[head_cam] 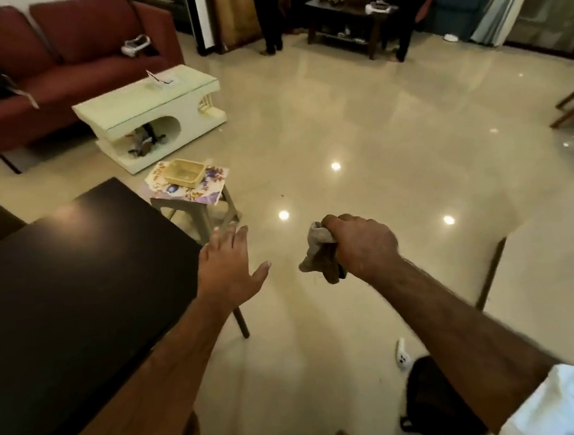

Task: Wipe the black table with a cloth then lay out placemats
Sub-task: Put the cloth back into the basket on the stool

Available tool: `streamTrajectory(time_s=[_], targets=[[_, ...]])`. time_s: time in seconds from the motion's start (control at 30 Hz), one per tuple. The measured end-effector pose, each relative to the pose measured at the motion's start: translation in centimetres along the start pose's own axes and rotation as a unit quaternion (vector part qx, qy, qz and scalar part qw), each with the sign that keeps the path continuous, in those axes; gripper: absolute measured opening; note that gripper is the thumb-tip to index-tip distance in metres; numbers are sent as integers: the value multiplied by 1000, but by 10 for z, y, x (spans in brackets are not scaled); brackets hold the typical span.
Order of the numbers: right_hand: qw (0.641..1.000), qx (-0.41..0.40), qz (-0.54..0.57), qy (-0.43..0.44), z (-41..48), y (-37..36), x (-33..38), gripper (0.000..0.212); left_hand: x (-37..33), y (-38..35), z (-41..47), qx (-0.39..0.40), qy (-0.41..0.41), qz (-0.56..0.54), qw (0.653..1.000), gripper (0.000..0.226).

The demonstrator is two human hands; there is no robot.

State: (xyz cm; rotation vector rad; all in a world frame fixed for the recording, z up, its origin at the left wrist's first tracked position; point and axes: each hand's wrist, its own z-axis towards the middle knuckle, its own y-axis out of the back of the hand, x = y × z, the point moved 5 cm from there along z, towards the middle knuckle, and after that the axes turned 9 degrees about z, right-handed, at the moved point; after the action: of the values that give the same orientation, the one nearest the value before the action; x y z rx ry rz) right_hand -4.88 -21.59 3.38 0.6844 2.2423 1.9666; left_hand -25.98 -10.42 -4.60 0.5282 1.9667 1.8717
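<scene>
The black table [61, 293] fills the lower left, its glossy top bare. My left hand [229, 266] hovers just past the table's right edge with fingers spread and straight, holding nothing. My right hand [359, 242] is out over the floor to the right of the table and grips a crumpled grey-brown cloth [317, 252], which hangs from my fist. Flowery placemats [204, 189] lie stacked on a small plastic stool [206, 213] beyond the table's far corner, with a shallow tan tray [186, 171] on top of them.
A cream coffee table [153, 104] and a red sofa [60, 63] stand at the back left. People stand by a dark table [342, 17] at the back. A black bag [430, 398] and a white controller [402, 356] lie on the shiny floor near my right arm.
</scene>
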Motion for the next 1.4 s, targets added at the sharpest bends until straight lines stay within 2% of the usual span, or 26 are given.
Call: streamTrajectory(time_s=[0.07,0.23,0.43,0.63,0.8,0.87,0.9,0.93,0.97,1.03,1.07,1.1,1.13,1.17,1.2,1.23,1.3,1.33,1.4], targets=[[999,12,-2,36,48,14,-7,53,-3,2,31,3,39,-23,999,97],[994,16,-3,110,163,49,-5,36,10,5,111,4,115,-46,992,98],[986,38,-3,162,318,43,25,38,55,-9,232,14,168,-54,984,99],[978,69,-5,198,460,27,77,49,115,-21,348,53,207,-78,974,98],[967,79,-4,244,574,16,129,40,174,-37,418,62,268,-136,952,99],[961,80,0,265,619,6,156,40,195,-47,448,54,313,-198,927,90],[957,86,2,277,640,1,170,42,204,-54,464,47,347,-260,900,82],[952,96,6,291,661,-3,184,44,213,-60,481,45,391,-339,854,73],[947,102,12,306,677,-9,196,44,218,-68,495,53,436,-431,788,65],[929,108,30,352,714,-22,222,40,228,-96,532,96,495,-622,599,63],[916,112,43,383,732,-28,234,37,231,-110,550,114,494,-702,500,71],[904,114,60,408,747,-35,244,35,238,-126,571,117,480,-763,418,79],[892,118,77,428,759,-41,250,35,246,-135,592,107,463,-804,357,84],[880,129,88,449,774,-49,257,38,259,-146,613,88,453,-831,311,81],[866,145,91,469,788,-57,263,40,272,-154,631,60,449,-846,282,71],[852,168,82,489,801,-69,268,40,288,-161,649,37,453,-848,271,56],[831,203,48,515,826,-97,271,45,321,-177,678,7,483,-827,288,28],[830,211,34,516,843,-114,273,49,340,-188,692,-1,495,-815,301,26],[839,217,19,499,877,-147,279,50,377,-211,720,1,508,-794,335,39]])
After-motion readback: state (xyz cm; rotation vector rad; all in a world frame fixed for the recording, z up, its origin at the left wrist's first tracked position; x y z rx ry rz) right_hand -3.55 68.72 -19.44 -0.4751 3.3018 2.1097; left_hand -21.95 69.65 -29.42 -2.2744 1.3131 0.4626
